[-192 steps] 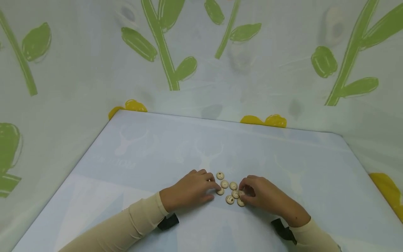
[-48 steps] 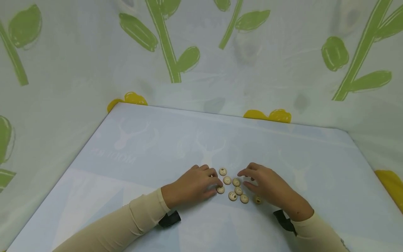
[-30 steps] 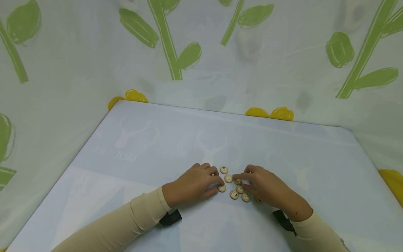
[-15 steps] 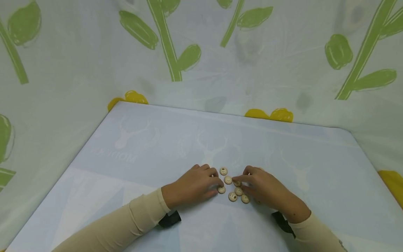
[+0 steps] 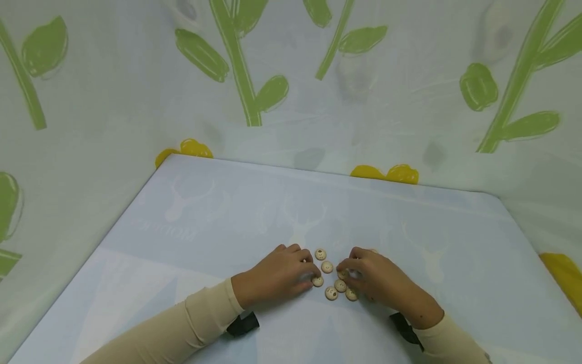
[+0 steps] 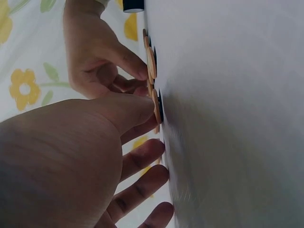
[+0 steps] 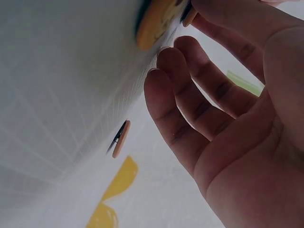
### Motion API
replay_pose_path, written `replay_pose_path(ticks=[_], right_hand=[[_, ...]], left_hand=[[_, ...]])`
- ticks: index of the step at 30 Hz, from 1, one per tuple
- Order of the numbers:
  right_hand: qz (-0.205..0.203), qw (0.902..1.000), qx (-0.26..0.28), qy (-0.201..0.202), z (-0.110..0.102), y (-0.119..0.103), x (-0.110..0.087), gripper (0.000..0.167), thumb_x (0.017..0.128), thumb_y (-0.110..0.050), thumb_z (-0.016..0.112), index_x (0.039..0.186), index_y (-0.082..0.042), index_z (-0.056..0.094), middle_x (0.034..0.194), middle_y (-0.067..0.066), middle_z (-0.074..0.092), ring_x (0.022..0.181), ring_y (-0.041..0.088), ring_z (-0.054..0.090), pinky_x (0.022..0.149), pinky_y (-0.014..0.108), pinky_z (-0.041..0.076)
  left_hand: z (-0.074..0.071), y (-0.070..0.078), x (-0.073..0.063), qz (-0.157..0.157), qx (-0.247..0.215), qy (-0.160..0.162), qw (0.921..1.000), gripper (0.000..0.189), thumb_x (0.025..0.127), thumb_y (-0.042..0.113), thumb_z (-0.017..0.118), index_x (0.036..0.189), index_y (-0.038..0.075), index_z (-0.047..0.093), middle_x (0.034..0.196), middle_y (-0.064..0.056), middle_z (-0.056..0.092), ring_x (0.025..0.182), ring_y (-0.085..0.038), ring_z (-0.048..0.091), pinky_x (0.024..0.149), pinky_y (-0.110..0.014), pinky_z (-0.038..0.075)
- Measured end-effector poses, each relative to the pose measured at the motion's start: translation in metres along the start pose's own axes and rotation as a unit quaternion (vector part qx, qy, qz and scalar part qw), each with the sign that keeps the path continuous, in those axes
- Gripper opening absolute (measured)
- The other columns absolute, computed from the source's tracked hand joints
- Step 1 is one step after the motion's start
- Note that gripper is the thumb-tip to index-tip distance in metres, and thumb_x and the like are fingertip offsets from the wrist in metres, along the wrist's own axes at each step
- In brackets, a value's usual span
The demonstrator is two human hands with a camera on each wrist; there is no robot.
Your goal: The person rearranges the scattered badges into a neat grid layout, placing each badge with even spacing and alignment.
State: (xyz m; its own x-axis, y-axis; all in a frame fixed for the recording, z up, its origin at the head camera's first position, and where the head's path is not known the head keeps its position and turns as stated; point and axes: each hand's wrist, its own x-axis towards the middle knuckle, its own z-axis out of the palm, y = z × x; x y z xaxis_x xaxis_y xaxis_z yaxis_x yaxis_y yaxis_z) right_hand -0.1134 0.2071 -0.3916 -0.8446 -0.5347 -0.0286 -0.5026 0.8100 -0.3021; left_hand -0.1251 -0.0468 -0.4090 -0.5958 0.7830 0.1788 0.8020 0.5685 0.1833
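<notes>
Several small round wooden discs with printed faces lie on the table, among them a face disc [image 5: 320, 254] at the back of the cluster and another face disc [image 5: 331, 293] at its front. My left hand [image 5: 279, 275] pinches the leftmost disc [image 6: 157, 107] between thumb and index finger, its other fingers spread along the tabletop. Across the cluster, my right hand [image 5: 379, 278] has thumb and index finger around a disc [image 5: 343, 274], partly covered by the fingers. The right wrist view shows that disc's edge [image 7: 190, 18] at the thumb, with the remaining fingers loosely bent.
The pale table [image 5: 218, 202] has faint deer-head prints. Behind it hangs a white cloth [image 5: 136, 91] with green leaves and yellow flowers. One separate disc [image 5: 374, 251] lies just beyond the right hand. Dark bands [image 5: 243, 324] sit at both wrists.
The right hand's fingers were parted above the discs 1.6 s ago; they have since come down around one disc. The left hand stays at its disc. The head view has shifted slightly.
</notes>
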Motion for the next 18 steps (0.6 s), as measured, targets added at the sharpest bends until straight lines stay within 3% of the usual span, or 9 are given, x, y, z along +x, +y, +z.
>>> replay_pose_path(ticks=[5, 18], right_hand=[[0.036, 0.9991, 0.001, -0.021, -0.0024, -0.0014, 0.0013, 0.012, 0.086, -0.021, 0.078, 0.096, -0.019, 0.073, 0.082, -0.012, 0.054, 0.074, 0.005, 0.047, 0.064, 0.022, 0.044], [0.056, 0.998, 0.007, -0.03, -0.0057, -0.0011, -0.0003, 0.013, 0.086, -0.023, 0.078, 0.094, -0.019, 0.069, 0.08, -0.011, 0.053, 0.073, 0.006, 0.046, 0.064, 0.024, 0.043]], left_hand=[[-0.001, 0.0004, -0.0002, 0.002, -0.005, 0.008, 1.0, 0.019, 0.093, 0.034, 0.07, 0.111, 0.029, 0.074, 0.109, 0.007, 0.068, 0.099, -0.011, 0.06, 0.082, -0.031, 0.049], [-0.0021, 0.0016, -0.0005, 0.003, -0.007, 0.008, 0.9999, 0.019, 0.094, 0.034, 0.069, 0.111, 0.029, 0.074, 0.109, 0.007, 0.068, 0.101, -0.012, 0.061, 0.081, -0.032, 0.048]])
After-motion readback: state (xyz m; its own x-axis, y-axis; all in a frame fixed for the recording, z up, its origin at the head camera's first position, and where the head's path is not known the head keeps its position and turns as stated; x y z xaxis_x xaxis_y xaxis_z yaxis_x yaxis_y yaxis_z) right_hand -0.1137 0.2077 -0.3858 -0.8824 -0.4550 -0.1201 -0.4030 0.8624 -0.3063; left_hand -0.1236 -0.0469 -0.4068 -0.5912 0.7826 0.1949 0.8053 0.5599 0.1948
